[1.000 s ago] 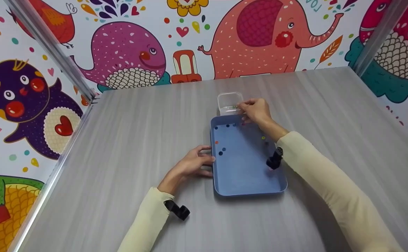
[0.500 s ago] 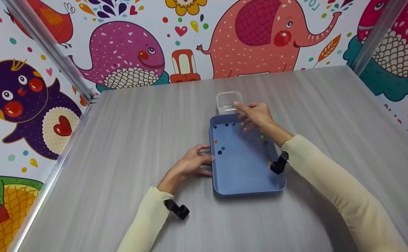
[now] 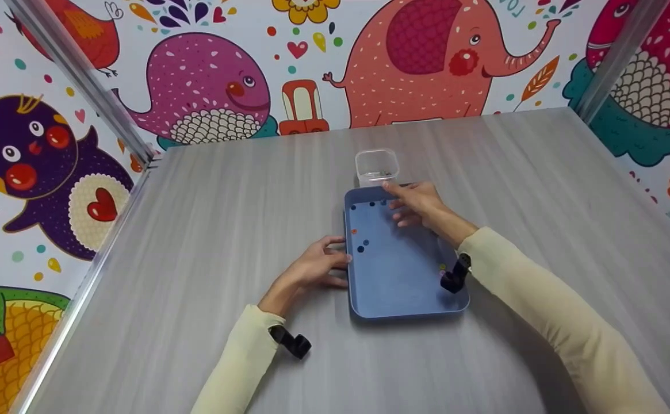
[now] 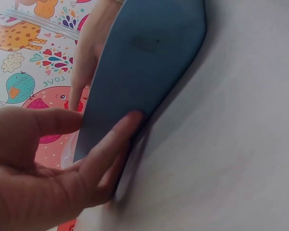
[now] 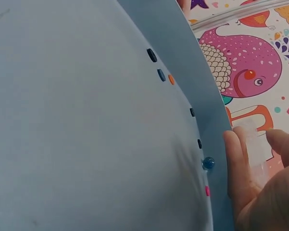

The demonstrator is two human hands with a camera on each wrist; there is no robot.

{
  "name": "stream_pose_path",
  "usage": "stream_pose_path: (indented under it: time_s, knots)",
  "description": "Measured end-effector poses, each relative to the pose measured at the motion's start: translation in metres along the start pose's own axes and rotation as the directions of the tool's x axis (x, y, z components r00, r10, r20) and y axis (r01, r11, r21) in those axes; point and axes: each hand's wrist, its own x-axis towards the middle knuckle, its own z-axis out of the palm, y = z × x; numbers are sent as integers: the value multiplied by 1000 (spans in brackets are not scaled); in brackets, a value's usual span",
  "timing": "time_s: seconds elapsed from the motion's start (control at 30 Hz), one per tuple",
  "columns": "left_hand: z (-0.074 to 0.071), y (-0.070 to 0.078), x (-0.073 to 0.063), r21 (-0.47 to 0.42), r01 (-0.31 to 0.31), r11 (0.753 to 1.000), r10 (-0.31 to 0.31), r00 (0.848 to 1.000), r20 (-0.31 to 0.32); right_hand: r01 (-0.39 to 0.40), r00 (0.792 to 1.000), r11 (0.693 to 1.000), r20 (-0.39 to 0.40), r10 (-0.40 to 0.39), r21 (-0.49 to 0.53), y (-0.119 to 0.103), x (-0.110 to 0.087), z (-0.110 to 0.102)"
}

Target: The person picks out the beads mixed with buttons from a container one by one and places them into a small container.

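A blue rectangular tray [image 3: 406, 315] lies on the table with several small button-like discs in it. Among them are an orange disc [image 5: 171, 79], a pink disc [image 5: 207, 191] and a dark disc [image 3: 360, 249]; a shiny blue bead [image 5: 208, 163] lies at the far wall. My left hand [image 3: 318, 264] rests against the tray's left side, thumb at the rim and fingers along the outer wall. Over the tray's far end is my right hand [image 3: 421, 204], its thumb and fingers apart with nothing between them. A clear plastic container [image 3: 369, 181] holding a few small bits stands just behind the tray.
The grey wood-grain table [image 3: 242, 218] extends to both sides of the tray. Walls printed with cartoon animals stand behind and at the sides, with metal posts [image 3: 84, 80] at the corners. A black wrist camera [image 3: 456, 274] hangs over the tray's right side.
My right hand has drawn back from the clear container to over the tray's far end, and its fingertips have parted. My left hand stays at the tray's side.
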Motion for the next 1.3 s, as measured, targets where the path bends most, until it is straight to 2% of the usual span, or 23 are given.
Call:
stream_pose_path:
  time_s: [0.47, 0.8, 1.3]
  knots:
    - [2, 1, 0, -16, 4, 1000, -5, 1000, -10, -58, 997, 998, -42, 59, 16, 5, 6, 9]
    - [1, 0, -1, 10, -8, 1000, 8, 1000, -4, -94, 994, 993, -55, 98, 67, 8, 16, 15]
    - [0, -1, 0, 3, -14, 1000, 14, 1000, 2, -98, 993, 993, -53, 102, 72, 11, 20, 15]
